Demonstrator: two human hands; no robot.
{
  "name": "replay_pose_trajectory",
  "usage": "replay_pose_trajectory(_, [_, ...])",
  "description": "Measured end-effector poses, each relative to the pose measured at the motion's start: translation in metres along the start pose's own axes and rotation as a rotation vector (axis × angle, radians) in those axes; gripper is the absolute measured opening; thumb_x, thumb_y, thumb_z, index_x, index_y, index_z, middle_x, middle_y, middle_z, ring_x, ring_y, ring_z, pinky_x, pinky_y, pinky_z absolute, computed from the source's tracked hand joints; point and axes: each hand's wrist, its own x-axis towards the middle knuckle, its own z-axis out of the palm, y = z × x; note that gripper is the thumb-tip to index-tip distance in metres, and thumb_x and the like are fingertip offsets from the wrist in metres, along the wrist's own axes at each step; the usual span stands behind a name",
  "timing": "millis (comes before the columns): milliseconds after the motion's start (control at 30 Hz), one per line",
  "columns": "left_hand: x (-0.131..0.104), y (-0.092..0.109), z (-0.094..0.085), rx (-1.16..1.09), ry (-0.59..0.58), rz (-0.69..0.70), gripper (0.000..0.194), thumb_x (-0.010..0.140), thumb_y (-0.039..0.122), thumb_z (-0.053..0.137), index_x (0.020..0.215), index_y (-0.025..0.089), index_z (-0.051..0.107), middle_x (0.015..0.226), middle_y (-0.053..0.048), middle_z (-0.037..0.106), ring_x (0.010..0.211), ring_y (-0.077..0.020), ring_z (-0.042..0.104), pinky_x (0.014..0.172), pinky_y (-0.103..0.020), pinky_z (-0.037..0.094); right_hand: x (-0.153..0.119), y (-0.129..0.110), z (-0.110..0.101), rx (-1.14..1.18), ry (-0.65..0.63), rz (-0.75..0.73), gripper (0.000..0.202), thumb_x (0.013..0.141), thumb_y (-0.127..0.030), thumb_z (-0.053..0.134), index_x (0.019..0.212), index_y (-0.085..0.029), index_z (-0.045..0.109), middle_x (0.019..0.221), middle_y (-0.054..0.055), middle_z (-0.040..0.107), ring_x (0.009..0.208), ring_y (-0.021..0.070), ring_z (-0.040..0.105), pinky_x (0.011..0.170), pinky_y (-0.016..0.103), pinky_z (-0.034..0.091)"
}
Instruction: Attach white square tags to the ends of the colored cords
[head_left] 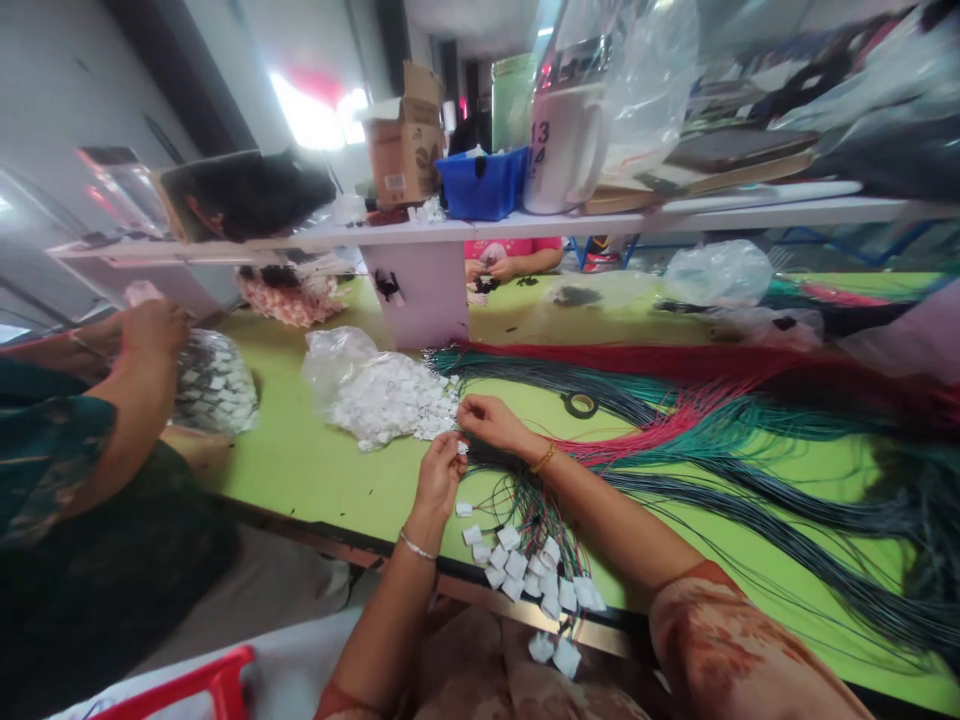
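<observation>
My left hand (441,470) is closed around a small white connector housing (462,448), which pokes out between thumb and fingers. Just above it, my right hand (487,420) has its fingertips pinched together; whatever they hold is too small to make out. Both hands are over the green table beside a pile of loose white connectors (390,400) spilling from a clear plastic bag (334,365). Below my hands, wires with white connectors (517,565) on their ends lie in a bunch, some hanging over the table's front edge. Long red wires (660,435) and black wires (795,500) stretch off to the right.
A roll of black tape (580,405) lies among the wires. At left, a co-worker's hand (154,325) is above another bag of white connectors (216,385). A shelf (315,240) spans the table, carrying a blue bin (484,185) and a mug (562,150). Another person sits opposite.
</observation>
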Motion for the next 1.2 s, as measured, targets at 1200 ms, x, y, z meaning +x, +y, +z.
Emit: replay_pose_trajectory(1200, [0.001,0.003,0.003,-0.025,-0.006,-0.018,0.029,0.063,0.028,0.081,0.081,0.013,0.063,0.079,-0.003,0.065,0.054,-0.004,0.047,0.048,-0.016,0.035,-0.04,0.009,-0.007,-0.112,-0.097,0.066,0.016,0.075,-0.026,0.047,0.062,-0.017,0.046,0.058,-0.004,0.044,0.055,0.008,0.037,0.053,0.02,0.029])
